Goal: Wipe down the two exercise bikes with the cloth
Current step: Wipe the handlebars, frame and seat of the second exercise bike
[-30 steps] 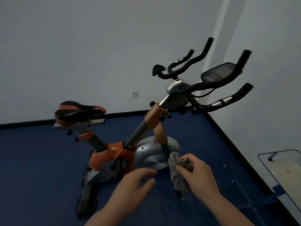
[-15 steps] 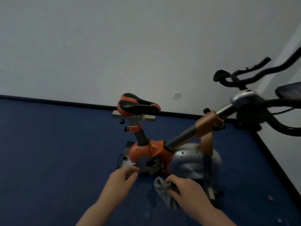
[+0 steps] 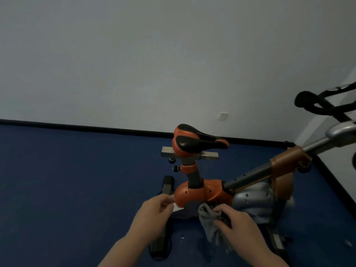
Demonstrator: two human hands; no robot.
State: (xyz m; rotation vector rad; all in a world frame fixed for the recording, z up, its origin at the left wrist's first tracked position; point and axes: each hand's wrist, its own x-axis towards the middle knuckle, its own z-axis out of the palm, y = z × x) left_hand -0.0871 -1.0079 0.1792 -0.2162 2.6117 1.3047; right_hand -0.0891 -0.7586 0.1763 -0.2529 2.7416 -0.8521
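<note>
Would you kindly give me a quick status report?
Right hand grips cloth. Left hand empty, near bike. Nothing blocking.

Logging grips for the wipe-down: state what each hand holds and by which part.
The right hand grips the grey cloth by its bunched upper part; the rest hangs below. The left hand holds nothing visible, its fingers loosely curled.
</note>
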